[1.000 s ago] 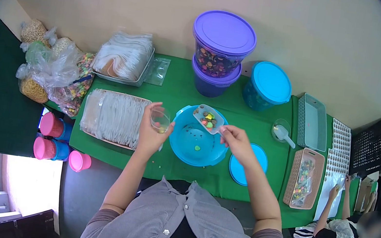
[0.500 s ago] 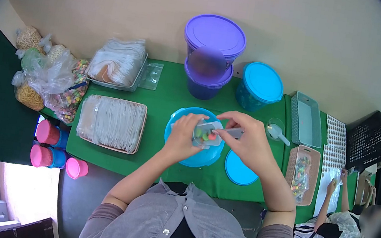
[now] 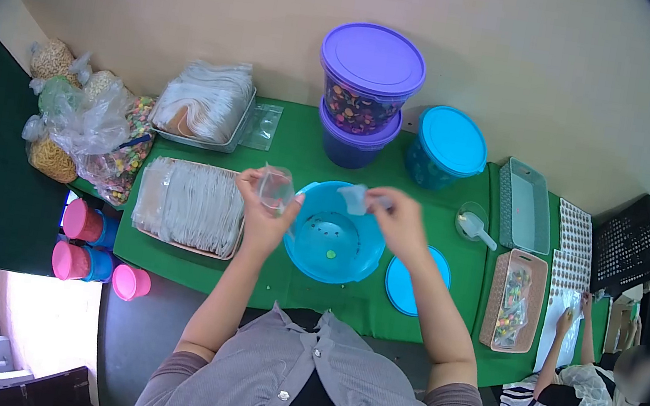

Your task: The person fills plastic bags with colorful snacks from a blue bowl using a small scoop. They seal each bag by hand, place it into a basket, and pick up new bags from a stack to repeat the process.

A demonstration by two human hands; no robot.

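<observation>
My left hand is closed round a clear plastic cup, tilted over the left rim of a blue basin. I cannot make out any contents in the cup. A translucent scoop is in my right hand, above the basin's back right side; this hand is slightly blurred. Below and between both hands stands the blue basin. On its floor lie one yellow-green piece and several small dark crumbs.
Packed clear bags fill a pink basket on the left. Lidded purple tubs and a blue tub stand behind. A blue lid, another scoop and baskets lie right. A co-worker handles bags at far right.
My left hand has moved left with the cup, away from above the basin's middle. The scoop in my right hand has come apart from the cup. Colourful pieces earlier seen there no longer show.
</observation>
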